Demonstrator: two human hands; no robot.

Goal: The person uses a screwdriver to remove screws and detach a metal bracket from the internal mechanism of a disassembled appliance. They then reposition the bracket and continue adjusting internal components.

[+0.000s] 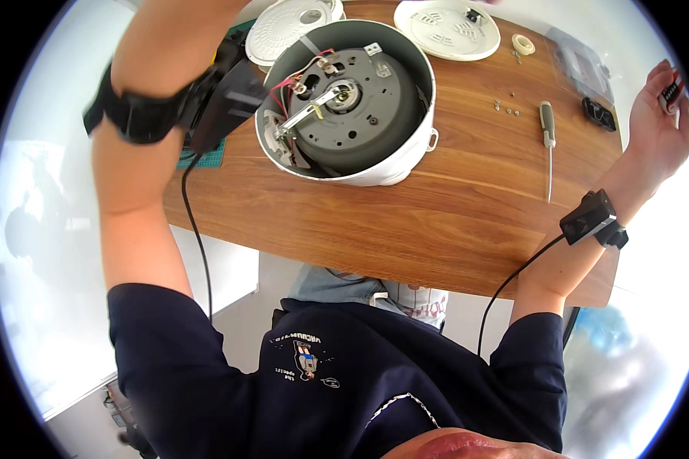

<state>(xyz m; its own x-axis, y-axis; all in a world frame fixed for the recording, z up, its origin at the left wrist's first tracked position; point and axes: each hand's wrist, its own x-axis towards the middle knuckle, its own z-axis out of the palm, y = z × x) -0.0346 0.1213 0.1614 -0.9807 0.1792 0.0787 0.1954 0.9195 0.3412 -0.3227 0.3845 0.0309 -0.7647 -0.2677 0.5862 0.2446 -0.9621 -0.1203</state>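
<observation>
Far R of wht housing (375, 176), R hand (654, 126) grips dk item (671, 93); L hand (184, 29) cropped, can't tell grip.

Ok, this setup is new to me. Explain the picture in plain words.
No robot here: a person works bare-handed, seen from above by a camera worn on their own head. Black boxy devices are strapped to both wrists. On the brown wooden table stands a round white housing, its top open, a grey metal disc inside. Round white covers lie beyond it; a screwdriver and tiny metal screws lie to the right. The right hand holds a small dark object; the left hand runs off the top edge, its fingers hidden.
</observation>
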